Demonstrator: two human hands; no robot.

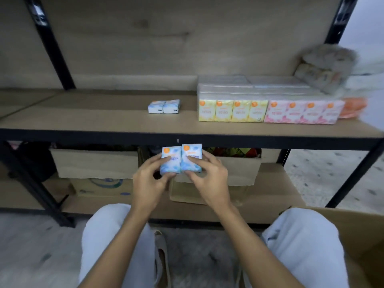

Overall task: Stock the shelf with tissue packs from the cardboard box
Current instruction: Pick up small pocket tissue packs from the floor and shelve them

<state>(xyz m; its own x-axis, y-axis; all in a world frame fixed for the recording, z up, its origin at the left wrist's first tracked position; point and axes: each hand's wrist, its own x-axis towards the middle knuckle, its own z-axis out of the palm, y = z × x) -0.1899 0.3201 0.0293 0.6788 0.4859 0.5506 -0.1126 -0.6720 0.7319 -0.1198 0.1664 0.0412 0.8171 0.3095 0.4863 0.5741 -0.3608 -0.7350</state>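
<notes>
Shelf [104,119]: loose pair of packs [164,106] lies near centre. To its R, two long blocks touch side by side: inner block [232,111], then outer block [303,113]. Bundle [326,67] sits behind them, far R. Held pair [181,159] is in front of shelf edge, btwn L hand [149,181] & R hand [209,177]. Carton [363,235] at front R

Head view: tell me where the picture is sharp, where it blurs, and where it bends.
Head view: sharpest at the two blue packs near the centre; motion-smeared toward the right edge, worst on the wrapped bundle and orange pack; wide-angle bend splays the black uprights; dim, even light.
</notes>
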